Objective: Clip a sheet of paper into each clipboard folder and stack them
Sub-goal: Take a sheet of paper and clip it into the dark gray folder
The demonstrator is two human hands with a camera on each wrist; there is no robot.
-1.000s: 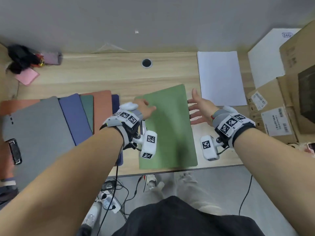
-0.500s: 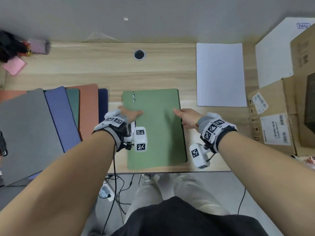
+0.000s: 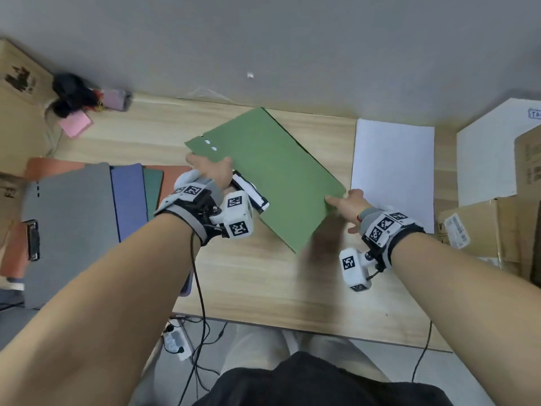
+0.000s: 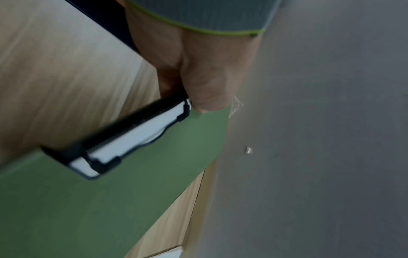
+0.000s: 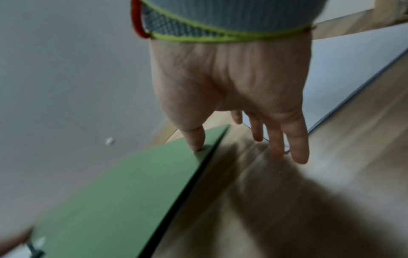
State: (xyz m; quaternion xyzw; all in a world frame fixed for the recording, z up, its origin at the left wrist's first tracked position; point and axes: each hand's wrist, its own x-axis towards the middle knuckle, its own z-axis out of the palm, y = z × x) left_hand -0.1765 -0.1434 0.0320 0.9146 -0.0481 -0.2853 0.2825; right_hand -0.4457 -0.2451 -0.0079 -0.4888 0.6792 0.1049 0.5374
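Observation:
A light green clipboard folder hangs tilted and turned slantwise above the wooden desk. My left hand grips its left edge beside the black clip. In the left wrist view the thumb presses on the green cover by the clip, which holds something white. My right hand touches the folder's right corner. The right wrist view shows its thumb on the green edge, with the other fingers straight and apart. A white sheet of paper lies at the right.
Several closed folders, grey, blue, dark green and orange, overlap at the left. Cardboard boxes stand at the right and a white board leans behind them. Small clutter sits at the back left corner.
The green folder lay flat and square on the desk; now it is lifted and rotated slantwise toward the back. My left hand has closed on its edge and my right hand followed the corner.

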